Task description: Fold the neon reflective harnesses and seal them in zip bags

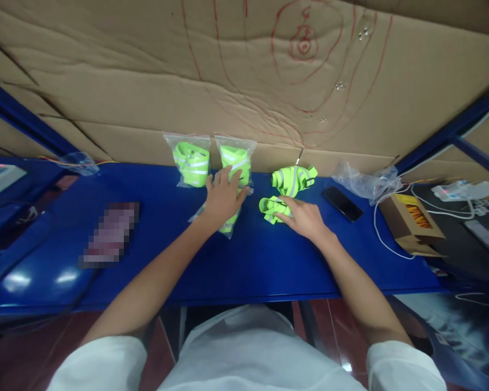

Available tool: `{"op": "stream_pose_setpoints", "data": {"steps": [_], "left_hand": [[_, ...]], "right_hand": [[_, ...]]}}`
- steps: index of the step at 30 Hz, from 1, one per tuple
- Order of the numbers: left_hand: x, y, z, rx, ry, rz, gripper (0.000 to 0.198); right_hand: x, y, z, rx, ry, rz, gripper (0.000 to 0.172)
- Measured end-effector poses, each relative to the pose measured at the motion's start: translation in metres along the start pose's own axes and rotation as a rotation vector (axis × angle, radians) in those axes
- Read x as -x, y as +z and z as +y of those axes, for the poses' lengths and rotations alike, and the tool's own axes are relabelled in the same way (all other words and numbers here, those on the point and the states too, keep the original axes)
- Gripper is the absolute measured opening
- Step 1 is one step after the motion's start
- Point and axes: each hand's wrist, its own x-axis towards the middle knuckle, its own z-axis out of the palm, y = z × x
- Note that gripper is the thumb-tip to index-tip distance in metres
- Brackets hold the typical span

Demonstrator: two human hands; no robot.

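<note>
My left hand point(222, 202) lies palm down with its fingers spread over a clear bag point(229, 225) of neon-yellow reflective strap, which it partly hides. Its fingertips reach the lower part of a second bagged strap point(234, 157), leaning against the cardboard. Left of that stands another bagged strap point(193, 167). My right hand point(303, 217) is closed on the right side of a loose, folded reflective strap point(270, 206) resting on the table. Just behind it lies another loose bundled reflective strap point(291, 182) with silver stripes.
The blue table point(244, 266) meets a cardboard wall point(138, 98) marked in red. To the right lie a black phone point(342, 203), crumpled clear plastic point(367, 182), white cables and an open cardboard box point(409, 222). A pixelated item point(112, 233) is at left.
</note>
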Motion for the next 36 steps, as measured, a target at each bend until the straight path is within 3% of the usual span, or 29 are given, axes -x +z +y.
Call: {"op": "stream_pose_setpoints", "data": {"steps": [3, 8, 12, 15, 18, 20, 22, 24, 27, 30, 33, 36], "left_hand": [[-0.030, -0.009, 0.029, 0.101, 0.169, 0.032, 0.051], [-0.097, -0.010, 0.114, 0.185, 0.619, -0.199, 0.046], [-0.143, 0.009, 0.177, 0.237, 0.667, -0.203, 0.046], [-0.165, 0.030, 0.211, 0.236, 0.710, -0.259, 0.026], [-0.172, 0.042, 0.230, 0.213, 0.683, -0.336, 0.028], [-0.166, 0.039, 0.232, 0.214, 0.672, -0.335, 0.025], [-0.155, 0.023, 0.219, 0.232, 0.674, -0.275, 0.032], [-0.139, -0.003, 0.191, 0.248, 0.675, -0.195, 0.047], [-0.099, -0.049, 0.119, 0.223, 0.661, -0.126, 0.041], [-0.040, -0.086, 0.034, 0.195, 0.544, -0.023, 0.039], [0.024, -0.103, -0.032, 0.064, 0.574, -0.005, 0.024], [0.071, -0.108, -0.057, -0.178, 0.634, 0.053, 0.016]], "right_hand": [[0.000, 0.000, -0.007, -0.009, -0.010, -0.003, 0.056], [0.002, -0.013, 0.017, -0.004, 0.035, -0.040, 0.057], [0.005, -0.023, 0.044, 0.026, 0.101, -0.083, 0.059], [0.004, -0.022, 0.043, 0.021, 0.059, -0.128, 0.049], [0.004, -0.019, 0.036, 0.011, 0.009, -0.167, 0.039], [0.004, -0.019, 0.034, 0.005, 0.006, -0.170, 0.042], [0.004, -0.020, 0.034, -0.019, 0.002, -0.148, 0.051], [0.005, -0.021, 0.033, -0.040, -0.011, -0.114, 0.055], [0.010, -0.021, 0.025, -0.027, -0.057, -0.079, 0.055], [0.018, -0.019, 0.012, -0.165, -0.181, -0.066, 0.052], [0.023, -0.020, 0.005, -0.534, -0.341, -0.121, 0.054], [0.023, -0.021, 0.008, -0.755, -0.384, -0.188, 0.059]]}}
